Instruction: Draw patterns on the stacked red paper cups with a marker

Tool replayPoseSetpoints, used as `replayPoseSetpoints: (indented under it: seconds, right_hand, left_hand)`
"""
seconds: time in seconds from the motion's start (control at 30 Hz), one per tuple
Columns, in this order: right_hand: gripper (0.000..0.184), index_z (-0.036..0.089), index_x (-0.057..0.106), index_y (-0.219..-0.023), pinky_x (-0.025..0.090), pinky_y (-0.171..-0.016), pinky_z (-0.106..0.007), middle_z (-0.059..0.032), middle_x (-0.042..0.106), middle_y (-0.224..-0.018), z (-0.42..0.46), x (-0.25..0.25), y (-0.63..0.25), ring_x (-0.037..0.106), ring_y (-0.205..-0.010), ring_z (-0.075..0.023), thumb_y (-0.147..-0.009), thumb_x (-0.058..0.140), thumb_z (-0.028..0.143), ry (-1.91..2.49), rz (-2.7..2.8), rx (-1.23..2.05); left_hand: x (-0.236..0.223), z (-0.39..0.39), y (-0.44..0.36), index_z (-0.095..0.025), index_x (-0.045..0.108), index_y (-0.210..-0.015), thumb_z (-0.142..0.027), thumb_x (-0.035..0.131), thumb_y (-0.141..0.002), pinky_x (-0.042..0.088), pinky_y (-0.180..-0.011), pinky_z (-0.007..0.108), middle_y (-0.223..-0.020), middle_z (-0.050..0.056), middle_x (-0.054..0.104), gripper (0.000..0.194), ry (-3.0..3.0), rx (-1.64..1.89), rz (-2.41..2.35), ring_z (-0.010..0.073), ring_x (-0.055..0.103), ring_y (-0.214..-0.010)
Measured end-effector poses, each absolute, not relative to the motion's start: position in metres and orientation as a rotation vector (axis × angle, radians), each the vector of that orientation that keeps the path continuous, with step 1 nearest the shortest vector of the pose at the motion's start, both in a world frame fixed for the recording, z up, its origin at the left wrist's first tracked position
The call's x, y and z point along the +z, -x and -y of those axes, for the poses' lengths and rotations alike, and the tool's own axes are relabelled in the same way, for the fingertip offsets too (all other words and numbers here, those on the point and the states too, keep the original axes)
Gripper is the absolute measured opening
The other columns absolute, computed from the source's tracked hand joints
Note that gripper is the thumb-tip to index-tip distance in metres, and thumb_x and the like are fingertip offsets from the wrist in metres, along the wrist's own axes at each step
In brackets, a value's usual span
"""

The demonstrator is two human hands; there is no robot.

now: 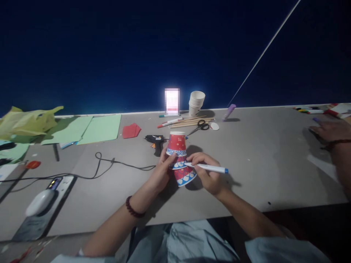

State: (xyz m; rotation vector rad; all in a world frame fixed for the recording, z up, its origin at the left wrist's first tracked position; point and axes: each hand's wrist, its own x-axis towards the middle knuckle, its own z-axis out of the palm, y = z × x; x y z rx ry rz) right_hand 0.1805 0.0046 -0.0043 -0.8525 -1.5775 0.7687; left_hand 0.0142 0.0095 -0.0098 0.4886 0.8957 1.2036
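1. Head cam: my left hand [163, 168] is gripping a column of three patterned paper cups [177, 143] from the left, around where top and middle meet. Most of those fingers are hidden behind them, so I can't say how they wrap.
2. My right hand [210, 177] is pinching a white marker [212, 168] with a blue end. Its other end is at the middle cup, but it's too small to tell if the tip touches.
3. The cups are tilted, roughly midway between the worktop [255, 164]'s near and far edges. They look lifted, can't swear to the bottom rim.
4. The glue gun [155, 138] is partly behind my hand. That bright rectangle [172, 100] at the far edge is pixelated, unreadable. The yellow bag [26, 122] by the far left corner gets cut off, same with the co-worker's arm [338, 153] at the right end.
5. Room-wise: wide stretch of worktop between my right hand and that arm. Forward's tighter, with scissors [195, 129] and sticks [182, 125] just beyond the cups.
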Motion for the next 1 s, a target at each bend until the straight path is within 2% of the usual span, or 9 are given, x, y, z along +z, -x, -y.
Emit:
replayPoseSetpoints:
  seconds: [0.5,1.0]
  right_hand:
    - [0.012,0.022,0.066,-0.079,0.056,-0.075,-0.034,-0.0056,0.073,-0.085,-0.0055,-0.0079,-0.1804,0.071,-0.082,-0.0204,-0.085,0.058,0.015,0.861,1.574,0.750]
    - [0.010,0.022,0.066,-0.081,0.057,-0.076,-0.034,-0.0060,0.073,-0.086,-0.0053,-0.0078,-0.1799,0.071,-0.083,-0.0208,-0.084,0.059,0.016,0.867,1.598,0.731]
  left_hand:
    - [-0.0097,-0.0092,-0.0151,-0.027,0.056,-0.132,-0.032,0.083,-0.075,0.052,-0.086,0.032,-0.113,0.004,0.072,0.063,-0.476,1.211,-0.900,0.0199,0.069,-0.096]
    - [-0.0126,-0.0094,-0.0166,-0.028,0.056,-0.132,-0.034,0.084,-0.073,0.051,-0.092,0.035,-0.114,0.004,0.072,0.065,-0.501,1.231,-0.890,0.0206,0.068,-0.099]
